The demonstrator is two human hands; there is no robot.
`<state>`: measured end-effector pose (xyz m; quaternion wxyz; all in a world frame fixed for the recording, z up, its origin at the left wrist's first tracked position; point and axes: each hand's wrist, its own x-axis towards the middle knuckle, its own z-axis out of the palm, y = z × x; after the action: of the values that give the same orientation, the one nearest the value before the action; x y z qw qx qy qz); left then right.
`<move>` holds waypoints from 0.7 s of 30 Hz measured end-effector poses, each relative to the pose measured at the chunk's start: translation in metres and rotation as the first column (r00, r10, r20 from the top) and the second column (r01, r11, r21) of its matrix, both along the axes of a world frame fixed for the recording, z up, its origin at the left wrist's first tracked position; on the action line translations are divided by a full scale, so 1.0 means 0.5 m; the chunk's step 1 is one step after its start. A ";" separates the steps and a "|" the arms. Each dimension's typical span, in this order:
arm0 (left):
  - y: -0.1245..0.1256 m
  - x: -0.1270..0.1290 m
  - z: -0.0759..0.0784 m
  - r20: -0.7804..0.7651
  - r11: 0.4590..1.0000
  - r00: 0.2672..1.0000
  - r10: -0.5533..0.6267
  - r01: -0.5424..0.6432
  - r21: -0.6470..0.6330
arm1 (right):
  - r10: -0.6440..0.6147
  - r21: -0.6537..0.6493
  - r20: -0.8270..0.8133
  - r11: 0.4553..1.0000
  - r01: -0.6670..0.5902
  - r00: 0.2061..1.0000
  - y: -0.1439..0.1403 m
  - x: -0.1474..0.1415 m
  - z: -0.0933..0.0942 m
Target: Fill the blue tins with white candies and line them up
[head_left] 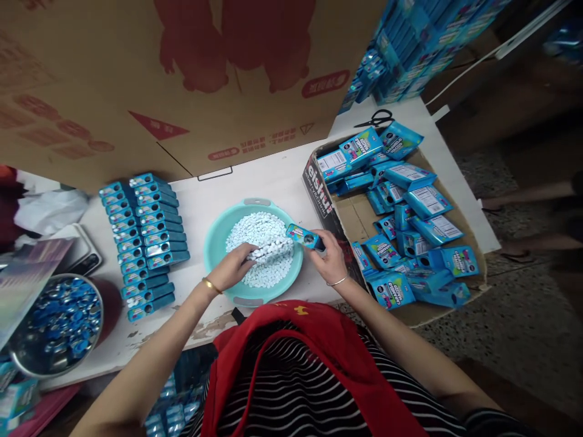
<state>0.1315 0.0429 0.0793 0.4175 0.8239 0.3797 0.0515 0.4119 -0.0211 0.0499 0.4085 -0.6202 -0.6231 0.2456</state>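
White pellets (274,249) held up by left hand (234,266) over teal basin (215,244); blue box (302,235) gripped in right hand (331,257), basin's right side.

- Left fingers (246,250): pinched at the edge of a raised heap of white pellets (274,247).
- Right fingers (326,239): gripping a blue box (299,233), its end beside the heap.
- Beneath both: turquoise basin (215,237) of loose pellets (257,226).
- Right of them: open carton (319,189) of blue packs (429,202).
- Left of them: rows of boxes (161,229) on the table (195,197).
- Ahead: large cardboard box (113,85).
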 end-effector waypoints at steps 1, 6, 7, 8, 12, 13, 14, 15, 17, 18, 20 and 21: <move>0.005 -0.004 0.031 0.000 0.999 1.000 -0.019 0.019 0.032 | 0.019 0.007 0.014 1.000 -0.019 1.000 0.001 -0.006 0.001; 0.022 0.018 0.157 -0.164 0.979 0.977 -0.139 0.160 0.123 | 0.161 0.068 0.055 0.984 -0.164 0.985 0.004 -0.046 -0.002; 0.022 0.029 0.176 -0.244 0.972 0.956 -0.166 0.200 0.123 | 0.183 0.076 0.059 0.979 -0.187 0.981 0.004 -0.054 -0.003; 0.022 0.042 0.195 -0.337 0.964 0.923 -0.186 0.238 0.119 | 0.200 0.081 0.062 0.976 -0.204 0.978 0.003 -0.061 -0.005; 0.004 0.108 0.263 -0.665 0.933 0.721 -0.195 0.345 0.100 | 0.242 0.091 0.067 0.965 -0.247 0.968 -0.001 -0.083 -0.008; -0.003 0.124 0.278 -0.707 0.923 0.682 -0.188 0.368 0.110 | 0.250 0.095 0.066 0.962 -0.256 0.966 -0.002 -0.087 -0.008; -0.009 0.137 0.292 -0.732 0.912 0.657 -0.182 0.391 0.124 | 0.258 0.095 0.064 0.960 -0.263 0.964 -0.002 -0.089 -0.009; -0.014 0.147 0.303 -0.744 0.903 0.645 -0.177 0.408 0.139 | 0.265 0.093 0.059 0.959 -0.269 0.963 -0.003 -0.091 -0.010; -0.014 0.147 0.311 -0.738 0.893 0.655 -0.165 0.416 0.169 | 0.268 0.084 0.046 0.959 -0.271 0.962 -0.002 -0.092 -0.013; -0.009 0.138 0.305 -0.722 0.897 0.675 -0.152 0.401 0.186 | 0.263 0.079 0.037 0.961 -0.266 0.964 -0.001 -0.090 -0.015; 0.013 0.100 0.265 -0.682 0.918 0.726 -0.088 0.325 0.227 | 0.239 0.070 0.018 0.968 -0.239 0.971 0.001 -0.083 -0.019; 0.029 0.075 0.231 -0.661 0.932 0.749 -0.041 0.267 0.245 | 0.218 0.066 0.008 0.974 -0.218 0.976 0.002 -0.077 -0.021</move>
<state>0.1690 0.0572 0.1949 0.1226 0.8766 0.4158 -0.2087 0.3732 -0.0202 0.0392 0.3992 -0.5341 -0.6955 0.2678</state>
